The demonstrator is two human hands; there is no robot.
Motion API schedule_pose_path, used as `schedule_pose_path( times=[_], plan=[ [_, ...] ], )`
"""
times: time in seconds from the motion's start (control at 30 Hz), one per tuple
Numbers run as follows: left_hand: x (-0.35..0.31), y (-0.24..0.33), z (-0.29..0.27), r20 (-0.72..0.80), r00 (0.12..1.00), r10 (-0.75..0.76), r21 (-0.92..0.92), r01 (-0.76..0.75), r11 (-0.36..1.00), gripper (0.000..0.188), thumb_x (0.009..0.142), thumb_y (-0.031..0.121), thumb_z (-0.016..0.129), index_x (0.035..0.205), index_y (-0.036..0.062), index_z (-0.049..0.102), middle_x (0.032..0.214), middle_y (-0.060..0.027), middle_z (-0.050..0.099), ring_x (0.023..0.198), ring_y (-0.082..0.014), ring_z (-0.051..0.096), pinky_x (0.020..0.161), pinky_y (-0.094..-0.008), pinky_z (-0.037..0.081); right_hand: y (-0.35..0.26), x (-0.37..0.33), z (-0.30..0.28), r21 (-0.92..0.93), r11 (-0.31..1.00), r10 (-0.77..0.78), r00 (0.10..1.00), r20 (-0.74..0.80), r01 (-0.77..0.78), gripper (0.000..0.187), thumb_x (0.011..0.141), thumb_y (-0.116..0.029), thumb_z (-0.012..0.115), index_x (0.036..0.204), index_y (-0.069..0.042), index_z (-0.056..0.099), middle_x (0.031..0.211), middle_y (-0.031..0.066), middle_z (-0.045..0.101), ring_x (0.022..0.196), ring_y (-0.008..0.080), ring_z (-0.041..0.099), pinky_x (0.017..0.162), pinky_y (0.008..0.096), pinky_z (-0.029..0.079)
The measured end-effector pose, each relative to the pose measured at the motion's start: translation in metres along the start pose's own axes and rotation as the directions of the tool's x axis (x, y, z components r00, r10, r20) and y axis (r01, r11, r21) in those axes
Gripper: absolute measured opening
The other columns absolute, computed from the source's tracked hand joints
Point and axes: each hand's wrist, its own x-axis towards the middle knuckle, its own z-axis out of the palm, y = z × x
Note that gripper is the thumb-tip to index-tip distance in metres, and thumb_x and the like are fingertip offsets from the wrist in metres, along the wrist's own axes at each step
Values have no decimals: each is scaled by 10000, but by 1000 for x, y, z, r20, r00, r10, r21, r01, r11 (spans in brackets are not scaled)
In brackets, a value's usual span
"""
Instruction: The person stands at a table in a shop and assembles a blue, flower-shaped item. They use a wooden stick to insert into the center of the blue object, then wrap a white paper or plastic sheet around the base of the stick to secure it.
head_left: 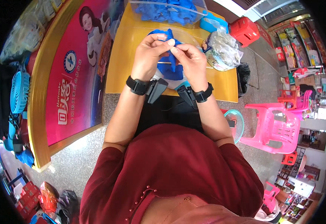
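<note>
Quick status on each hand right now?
Left hand: closed in a pinch on the soft blue piece.
Right hand: closed, thumb and finger pinching the same piece.

A shop, by its shelved goods (290, 56)

Speckled floor (71, 164), pink chair (260, 121), framed poster (58, 128)

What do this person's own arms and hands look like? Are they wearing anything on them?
The left hand and right hand are bare, without gloves. Each wrist wears a black strap with a dark, boxy block attached. The forearms are uncovered; short, dark red sleeves end near the elbows.
</note>
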Motion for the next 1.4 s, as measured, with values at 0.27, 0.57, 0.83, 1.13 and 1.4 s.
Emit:
schedule_pose_path(
  times=[0.27,0.57,0.83,1.13,1.4],
  plan=[
    [-2,4,-2,109,994,-25,50,19,999,269,842,60,723,1078,32,596,869,-26,657,774,-112,630,715,-230,498,8,-1,-1,-88,994,-76,991,-107,66,83,903,-84,666,911,-5,643,728,-22,594,625,39,509,562,205,427],
    [-8,-17,6,-29,944,328,417,-287,862,334,803,-105,597,1105,38,615,807,31,590,729,-37,533,649,-168,428,7,-21,5,-158,975,-159,987,-15,154,100,934,-106,622,932,-7,606,812,20,580,724,68,524,651,229,442],
    [-19,-10,22,39,961,273,291,-272,917,388,823,-105,616,1176,53,596,959,-39,652,875,-100,601,781,-235,483,9,-18,-1,33,999,36,992,-120,-32,146,993,-173,545,947,-37,573,776,-35,524,664,35,484,567,202,440],
    [-13,-10,14,94,991,-91,-124,103,987,236,921,96,577,1154,62,585,973,-22,633,877,-107,580,793,-243,443,27,-18,-8,6,997,74,995,-71,-74,97,973,-116,565,971,-26,601,808,-39,544,738,31,463,632,192,402],
    [-11,-17,13,-7,999,-52,18,52,998,287,933,191,616,1185,58,578,942,4,607,824,-82,527,750,-233,417,8,-23,-9,-75,989,-127,991,-38,124,152,886,22,622,1036,8,616,905,28,617,788,54,569,682,207,466]
  ],
)
